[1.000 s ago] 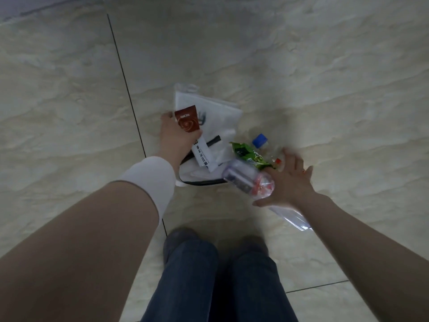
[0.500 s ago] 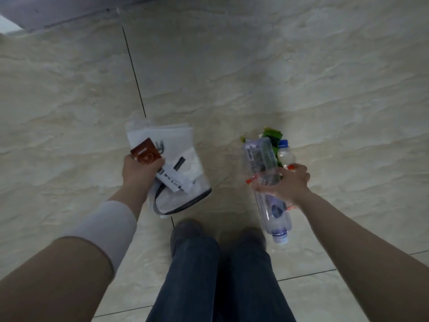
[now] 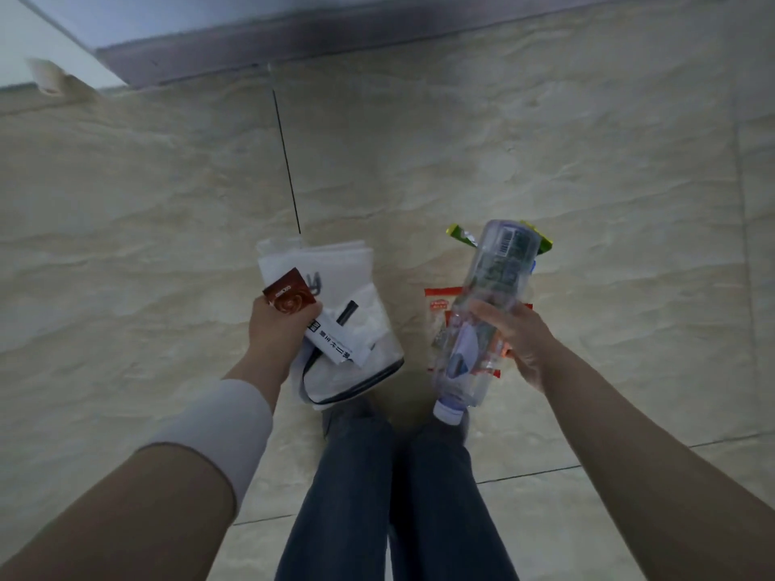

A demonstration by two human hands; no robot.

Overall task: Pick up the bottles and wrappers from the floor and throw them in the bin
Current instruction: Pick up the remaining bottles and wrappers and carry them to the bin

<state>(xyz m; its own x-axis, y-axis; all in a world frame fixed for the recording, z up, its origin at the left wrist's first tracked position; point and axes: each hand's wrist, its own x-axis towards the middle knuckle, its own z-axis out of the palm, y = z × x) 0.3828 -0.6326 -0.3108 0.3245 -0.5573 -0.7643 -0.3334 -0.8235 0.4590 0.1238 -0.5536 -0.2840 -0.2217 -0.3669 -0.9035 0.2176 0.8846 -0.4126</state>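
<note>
A white wall panel and a dark skirting strip close the room at the upper left and top. Below them the cream marble-look tiled floor shows no litter. The left hand is curled round a bundle, thumb pinching a small brown square wrapper against a crumpled white plastic bag with a black edge; all of it is held clear of the floor. The right hand wraps its fingers round the middle of a clear plastic bottle, cap end down, with a red-and-white wrapper pressed behind it. A green wrapper pokes out past the bottle's base, though what pins it there cannot be told. Gathering therefore looks finished here; the carry and the drop remain, and no bin is in view. Open tile runs wide to the right, so only the skirting ahead limits a turn.
</note>
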